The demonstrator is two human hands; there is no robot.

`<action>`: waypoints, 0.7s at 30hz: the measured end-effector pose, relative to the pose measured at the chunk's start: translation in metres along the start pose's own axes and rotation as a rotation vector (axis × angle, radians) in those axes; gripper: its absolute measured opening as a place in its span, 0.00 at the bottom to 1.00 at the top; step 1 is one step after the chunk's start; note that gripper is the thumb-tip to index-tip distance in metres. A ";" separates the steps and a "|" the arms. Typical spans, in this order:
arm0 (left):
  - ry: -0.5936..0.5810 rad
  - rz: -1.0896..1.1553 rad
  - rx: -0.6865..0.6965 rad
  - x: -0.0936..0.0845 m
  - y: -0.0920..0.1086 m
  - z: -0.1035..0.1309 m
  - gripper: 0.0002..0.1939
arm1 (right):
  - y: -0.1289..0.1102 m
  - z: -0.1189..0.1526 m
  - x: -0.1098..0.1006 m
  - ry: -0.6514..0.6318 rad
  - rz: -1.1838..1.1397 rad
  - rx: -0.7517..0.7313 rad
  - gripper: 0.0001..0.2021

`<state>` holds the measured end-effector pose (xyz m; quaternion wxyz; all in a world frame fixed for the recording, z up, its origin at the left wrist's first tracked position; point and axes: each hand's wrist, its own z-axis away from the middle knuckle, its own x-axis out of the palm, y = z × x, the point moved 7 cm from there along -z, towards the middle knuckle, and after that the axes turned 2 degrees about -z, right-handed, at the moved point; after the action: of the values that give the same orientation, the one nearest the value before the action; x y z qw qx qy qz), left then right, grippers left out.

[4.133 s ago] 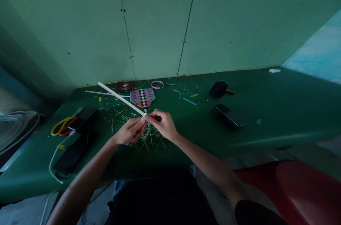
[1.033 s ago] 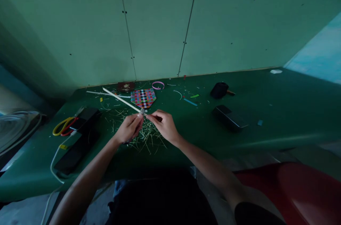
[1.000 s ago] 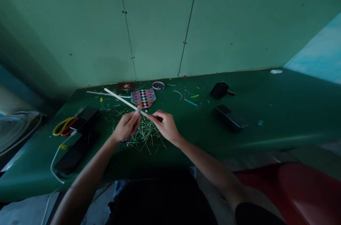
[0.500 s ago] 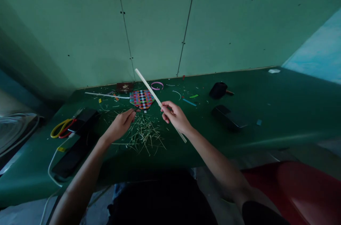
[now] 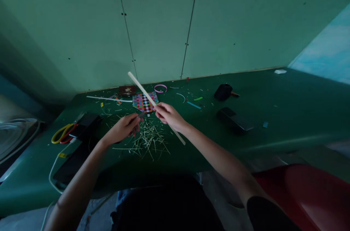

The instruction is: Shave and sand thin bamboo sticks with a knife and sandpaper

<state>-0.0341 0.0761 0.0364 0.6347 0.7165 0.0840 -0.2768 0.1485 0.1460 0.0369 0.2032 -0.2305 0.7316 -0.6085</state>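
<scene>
My worktop (image 5: 273,107) carries a tangled heap of fine shavings (image 5: 151,139), so much looks pared already; how much is left I can't tell. The long pale stick (image 5: 140,88) slants through my right hand (image 5: 170,116), fingers closed round it. My left hand (image 5: 121,129), apart from the stick, pinches a small grey tool (image 5: 142,114), perhaps a blade.

no lettering, label, brand, number or sign can be read here.
</scene>
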 end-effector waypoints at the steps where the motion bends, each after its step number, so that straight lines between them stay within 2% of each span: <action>1: 0.016 0.004 -0.023 -0.002 -0.001 0.000 0.15 | 0.000 -0.004 -0.003 0.024 0.008 -0.016 0.13; 4: 0.031 -0.014 -0.081 -0.007 -0.005 0.002 0.17 | 0.000 -0.014 -0.015 0.073 0.082 -0.071 0.13; 7: 0.056 -0.112 -0.082 -0.014 -0.015 0.003 0.18 | -0.005 -0.017 -0.027 0.090 0.254 -0.147 0.14; 10: 0.149 -0.288 -0.027 -0.033 -0.027 0.001 0.17 | -0.011 -0.018 -0.038 0.143 0.494 -0.232 0.14; 13: 0.207 -0.547 0.042 -0.053 -0.037 -0.012 0.17 | -0.009 -0.022 -0.047 0.214 0.663 -0.268 0.15; 15: 0.199 -0.742 0.049 -0.060 -0.043 -0.030 0.21 | -0.004 -0.027 -0.056 0.264 0.718 -0.274 0.15; 17: 0.146 -0.888 0.009 -0.059 -0.050 -0.058 0.23 | 0.001 -0.031 -0.065 0.318 0.767 -0.282 0.16; 21: 0.138 -0.929 -0.007 -0.045 -0.057 -0.122 0.24 | 0.011 -0.034 -0.080 0.402 0.863 -0.270 0.15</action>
<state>-0.0632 0.2133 0.0154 0.4391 0.6177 0.4385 -0.4831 0.1925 0.2211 0.0336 0.2599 0.1911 0.8574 -0.4011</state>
